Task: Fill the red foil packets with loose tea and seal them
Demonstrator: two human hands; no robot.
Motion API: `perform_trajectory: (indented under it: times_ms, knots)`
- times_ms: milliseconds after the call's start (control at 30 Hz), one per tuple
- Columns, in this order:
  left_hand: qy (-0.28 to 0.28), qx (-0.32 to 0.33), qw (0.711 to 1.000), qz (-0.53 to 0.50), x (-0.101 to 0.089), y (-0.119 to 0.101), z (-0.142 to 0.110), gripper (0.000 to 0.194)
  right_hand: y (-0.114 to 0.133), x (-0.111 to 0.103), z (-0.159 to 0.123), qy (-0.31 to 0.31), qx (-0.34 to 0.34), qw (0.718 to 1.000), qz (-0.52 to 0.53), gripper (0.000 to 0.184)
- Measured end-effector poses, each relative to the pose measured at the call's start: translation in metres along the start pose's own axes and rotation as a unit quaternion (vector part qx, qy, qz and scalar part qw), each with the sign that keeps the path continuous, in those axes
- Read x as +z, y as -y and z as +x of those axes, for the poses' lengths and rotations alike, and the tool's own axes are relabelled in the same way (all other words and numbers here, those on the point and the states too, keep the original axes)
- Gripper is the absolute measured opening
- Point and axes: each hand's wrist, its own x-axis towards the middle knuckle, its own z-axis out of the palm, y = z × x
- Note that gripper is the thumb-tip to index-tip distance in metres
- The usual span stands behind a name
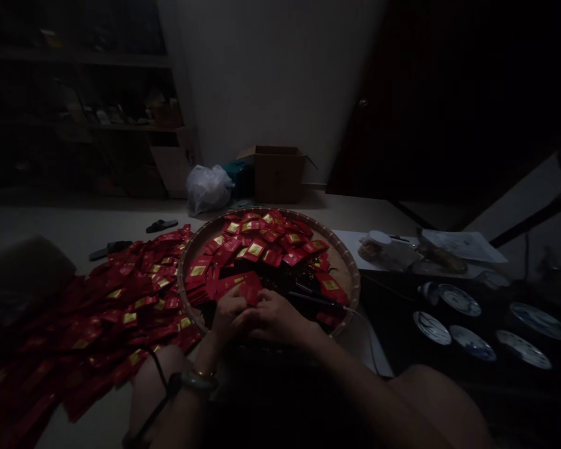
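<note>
Both hands meet at the near side of a round woven tray (355,274) heaped with small red packets (255,249) bearing gold labels. My left hand (229,317) has its fingers closed on a red packet (249,288). Pressed close beside it, my right hand (280,318) pinches the same packet from the other side. My fingers partly hide the packet, and the dim light blurs its edges. Right of my hands, a slim black tool (315,300) with a pale cord lies across the tray, near some dark loose bits (303,274).
More red packets (116,312) spread over the floor at left, near dark slippers (161,226). Behind the tray are a white plastic bag (209,189) and an open cardboard box (280,176). At right, a dark table holds several blue-and-white dishes (472,343) and a lidded jar (378,243).
</note>
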Motion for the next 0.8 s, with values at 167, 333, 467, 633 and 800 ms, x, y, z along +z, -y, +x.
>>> perform_trajectory:
  times_ms: [167,333,467,633,800]
  knots:
    - [-0.019,0.007,0.999,-0.029,0.013,-0.008,0.01,0.06,0.012,0.001,-0.003,-0.059,0.012,0.996,-0.07,0.019]
    - [-0.061,-0.046,0.995,-0.071,0.014,-0.018,0.012,0.061,0.028,-0.002,-0.012,-0.118,-0.099,0.985,-0.084,0.032]
    - [-0.035,-0.045,0.996,-0.07,0.015,-0.025,0.013,0.06,0.033,-0.003,-0.015,-0.125,-0.076,0.987,-0.066,0.037]
    - [-0.02,0.028,0.998,-0.053,0.017,-0.03,0.02,0.058,0.034,0.002,-0.02,-0.117,0.008,0.993,-0.013,0.03]
    - [0.065,0.102,0.992,-0.021,0.031,-0.037,0.026,0.056,0.021,0.011,-0.029,-0.056,0.21,0.951,0.218,0.017]
